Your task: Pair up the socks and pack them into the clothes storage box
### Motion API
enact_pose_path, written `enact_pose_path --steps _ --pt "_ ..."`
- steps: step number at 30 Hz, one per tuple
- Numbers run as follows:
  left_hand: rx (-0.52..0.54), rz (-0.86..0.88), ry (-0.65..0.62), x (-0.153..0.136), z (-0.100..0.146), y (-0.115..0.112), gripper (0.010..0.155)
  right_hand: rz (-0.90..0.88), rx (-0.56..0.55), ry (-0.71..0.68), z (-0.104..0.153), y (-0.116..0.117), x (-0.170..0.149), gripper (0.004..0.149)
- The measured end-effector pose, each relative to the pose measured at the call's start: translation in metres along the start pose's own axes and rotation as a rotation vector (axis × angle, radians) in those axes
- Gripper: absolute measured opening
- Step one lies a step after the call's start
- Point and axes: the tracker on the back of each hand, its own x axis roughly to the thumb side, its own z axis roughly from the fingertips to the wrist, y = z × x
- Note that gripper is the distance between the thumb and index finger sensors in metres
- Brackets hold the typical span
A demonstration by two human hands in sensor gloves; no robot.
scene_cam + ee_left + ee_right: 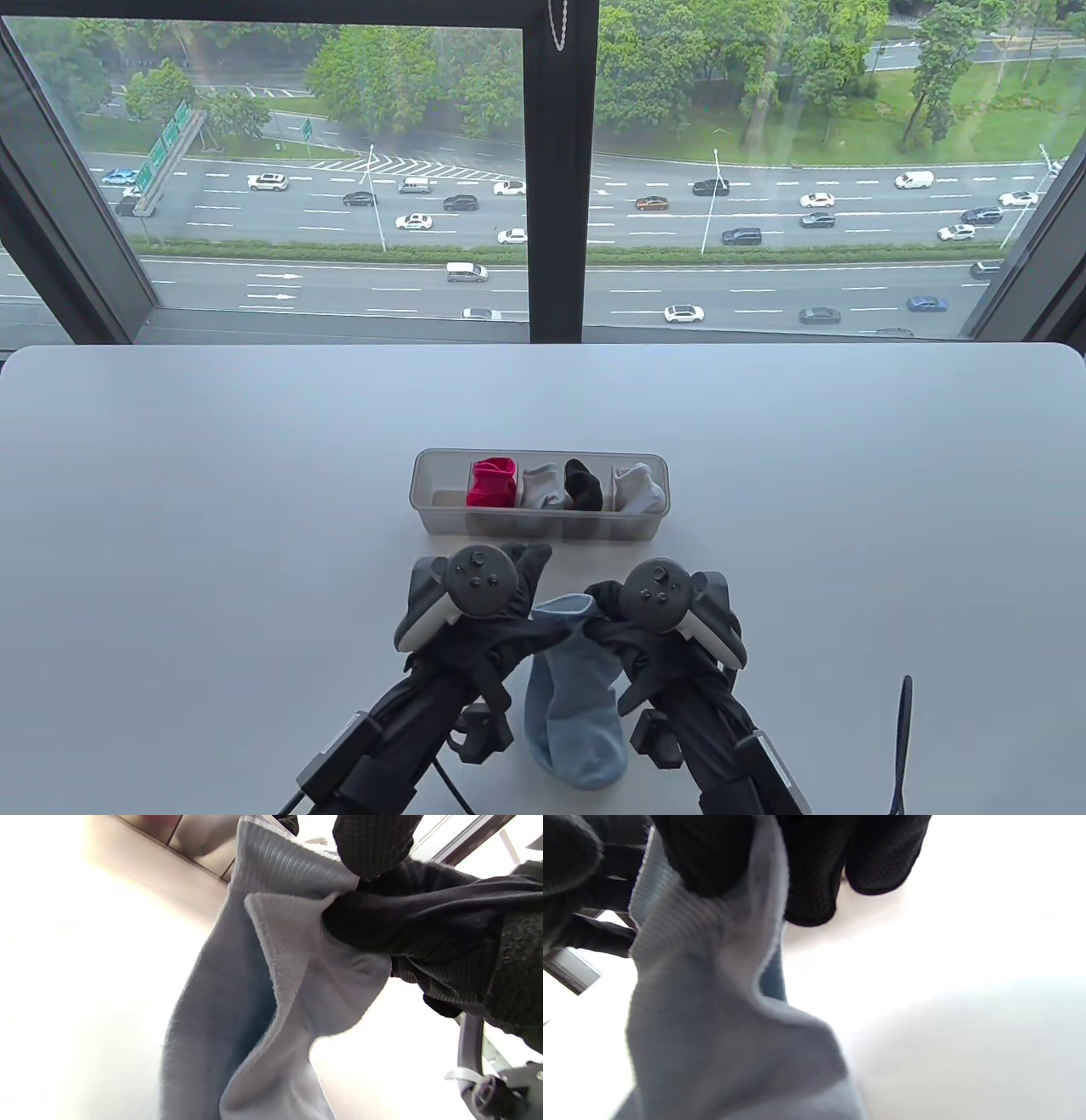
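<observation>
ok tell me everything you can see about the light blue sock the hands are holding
The light blue sock is a soft knit with a ribbed cuff edged by a paler seam. The left hand and right hand both grip the cuff, which looks spread open between them. The body hangs down in loose folds towards the white table, its foot bent near the front edge. It sits in front of the clear storage box. Whether a second sock lies against it is unclear.

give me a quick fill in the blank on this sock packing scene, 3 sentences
1. Both hands, left hand and right hand, hold a light ____ sock by its cuff.
2. The storage box lies ____ the hands, toward the window.
3. The leftmost filled compartment holds a ____ sock bundle.

Missing words: blue; beyond; pink
</observation>
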Motion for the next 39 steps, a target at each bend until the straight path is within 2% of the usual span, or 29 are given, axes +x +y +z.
enact_pose_path --steps 1,2,4,5,6,7,9,11,12,15,16,18,20,22,23,26,27,28,30,31,33,34,35,36,37,38,39 --pt "-0.066 0.049 0.006 -0.004 0.005 0.002 0.092 -0.061 -0.023 -0.052 0.002 -0.001 0.010 0.044" --pt "-0.072 0.092 -0.003 -0.006 0.009 0.003 0.088 -0.089 -0.024 -0.077 0.002 -0.001 0.015 0.044" --pt "0.070 0.176 -0.069 -0.015 0.016 0.007 0.051 -0.095 -0.045 -0.121 0.004 -0.001 0.024 0.049" --pt "0.193 0.282 -0.079 -0.021 0.022 0.009 0.042 -0.073 -0.080 -0.140 0.006 -0.001 0.025 0.056" --pt "0.291 0.380 -0.048 -0.027 0.027 0.012 0.041 -0.059 -0.109 -0.144 0.007 -0.003 0.025 0.063" --pt "0.302 0.412 -0.047 -0.030 0.030 0.015 0.040 -0.054 -0.132 -0.135 0.009 -0.005 0.024 0.067" --pt "0.334 0.460 -0.036 -0.037 0.035 0.020 0.042 -0.050 -0.194 -0.149 0.012 -0.011 0.022 0.064" --pt "0.342 0.450 -0.035 -0.039 0.035 0.024 0.046 -0.070 -0.209 -0.196 0.016 -0.020 0.026 0.045" --pt "0.321 0.452 -0.052 -0.039 0.035 0.024 0.046 -0.103 -0.188 -0.236 0.018 -0.024 0.030 0.040" --pt "0.264 0.484 -0.163 -0.031 0.031 0.024 0.044 -0.250 -0.063 -0.326 0.021 -0.028 0.041 0.039" --pt "0.244 0.490 -0.191 -0.029 0.031 0.023 0.044 -0.276 -0.061 -0.331 0.021 -0.027 0.043 0.039" --pt "0.200 0.551 -0.264 -0.023 0.030 0.020 0.046 -0.279 -0.128 -0.301 0.023 -0.024 0.045 0.040" --pt "0.195 0.606 -0.292 -0.019 0.031 0.018 0.047 -0.235 -0.263 -0.302 0.025 -0.023 0.044 0.041" --pt "0.179 0.630 -0.323 -0.016 0.031 0.017 0.048 -0.259 -0.291 -0.294 0.027 -0.024 0.044 0.042" --pt "0.129 0.634 -0.359 -0.015 0.030 0.015 0.050 -0.261 -0.304 -0.293 0.029 -0.024 0.044 0.041" --pt "0.014 0.613 -0.408 -0.009 0.029 0.011 0.076 -0.255 -0.346 -0.281 0.030 -0.026 0.044 0.040" --pt "0.017 0.550 -0.405 -0.006 0.030 0.010 0.077 -0.267 -0.335 -0.279 0.030 -0.027 0.044 0.040" --pt "0.062 0.501 -0.383 -0.004 0.031 0.011 0.072 -0.272 -0.342 -0.272 0.031 -0.027 0.044 0.040" --pt "0.229 0.430 -0.324 0.002 0.033 0.013 0.053 -0.258 -0.340 -0.251 0.029 -0.025 0.042 0.041" --pt "0.255 0.419 -0.330 0.003 0.033 0.014 0.049 -0.244 -0.336 -0.247 0.028 -0.026 0.041 0.046" --pt "0.225 0.446 -0.359 0.002 0.034 0.015 0.046 -0.178 -0.289 -0.257 0.024 -0.031 0.035 0.072" --pt "0.192 0.436 -0.365 0.001 0.034 0.014 0.047 -0.141 -0.182 -0.295 0.022 -0.034 0.032 0.079" --pt "0.168 0.431 -0.360 -0.001 0.035 0.014 0.049 -0.120 -0.082 -0.298 0.020 -0.035 0.028 0.076" --pt "0.172 0.418 -0.343 -0.001 0.035 0.014 0.049 -0.125 -0.089 -0.286 0.021 -0.035 0.026 0.062" --pt "0.185 0.392 -0.327 0.000 0.034 0.015 0.048 -0.131 -0.141 -0.280 0.020 -0.034 0.025 0.049" --pt "0.217 0.328 -0.296 0.002 0.035 0.015 0.047 -0.146 -0.216 -0.249 0.020 -0.033 0.023 0.043" --pt "0.265 0.248 -0.263 0.004 0.035 0.017 0.047 -0.139 -0.202 -0.249 0.018 -0.033 0.024 0.042"
